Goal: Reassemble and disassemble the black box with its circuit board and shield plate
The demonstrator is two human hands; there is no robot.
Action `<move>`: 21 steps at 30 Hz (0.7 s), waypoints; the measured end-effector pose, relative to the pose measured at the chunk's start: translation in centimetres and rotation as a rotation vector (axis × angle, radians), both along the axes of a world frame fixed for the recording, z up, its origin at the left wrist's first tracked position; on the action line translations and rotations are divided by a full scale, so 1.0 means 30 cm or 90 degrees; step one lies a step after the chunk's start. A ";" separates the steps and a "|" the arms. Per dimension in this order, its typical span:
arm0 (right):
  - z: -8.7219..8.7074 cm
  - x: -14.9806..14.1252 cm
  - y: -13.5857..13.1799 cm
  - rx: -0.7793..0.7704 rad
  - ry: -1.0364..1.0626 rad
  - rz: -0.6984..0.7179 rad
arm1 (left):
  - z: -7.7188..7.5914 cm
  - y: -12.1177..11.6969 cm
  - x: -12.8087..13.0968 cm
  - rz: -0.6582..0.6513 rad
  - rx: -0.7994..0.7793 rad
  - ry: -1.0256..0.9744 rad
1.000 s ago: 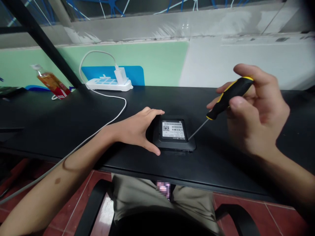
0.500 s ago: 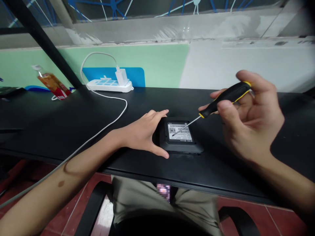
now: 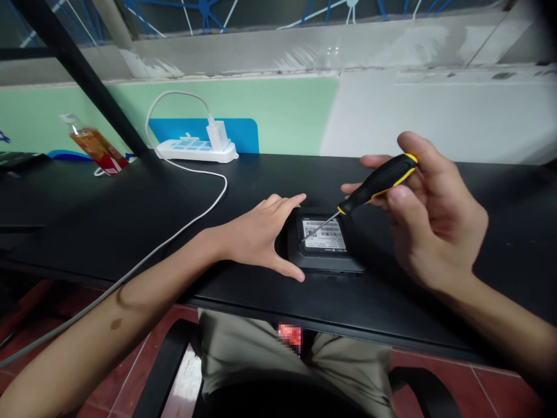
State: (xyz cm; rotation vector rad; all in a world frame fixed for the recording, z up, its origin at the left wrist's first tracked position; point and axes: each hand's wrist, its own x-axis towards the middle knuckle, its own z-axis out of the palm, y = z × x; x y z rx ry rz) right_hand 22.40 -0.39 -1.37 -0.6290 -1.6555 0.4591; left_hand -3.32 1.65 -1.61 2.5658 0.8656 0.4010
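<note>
A flat black device (image 3: pixel 319 264), with a printed white label (image 3: pixel 324 238) on its upper face, lies on the desk. My left hand (image 3: pixel 265 235) spans its left side, thumb along the near edge and fingers at the far edge, holding it. In my right hand (image 3: pixel 435 220) is a screwdriver (image 3: pixel 378 183) with a black and yellow handle, gripped between thumb and fingers. Its thin metal shaft slants down to the left across the label. The tip is at the label's left edge; whether it sits in a screw cannot be made out.
A white power strip (image 3: pixel 195 152) with a plugged-in charger (image 3: pixel 217 134) stands by the wall. Its white cable (image 3: pixel 191 223) runs over the black desk (image 3: pixel 256 296) past my left arm. A tilted drink bottle (image 3: pixel 98 148) is at the far left.
My right hand has moved left with the screwdriver, and its tip has shifted from over the label to the label's left edge. My left hand stays around the device.
</note>
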 end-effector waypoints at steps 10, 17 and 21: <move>-0.003 0.003 0.000 0.007 0.018 -0.113 | 0.007 0.006 -0.003 -0.005 0.001 0.002; 0.002 -0.007 0.010 0.029 0.028 -0.062 | 0.009 0.005 -0.003 -0.010 0.016 0.005; 0.007 -0.005 0.013 0.040 0.024 -0.073 | 0.012 0.003 -0.003 -0.009 0.023 0.008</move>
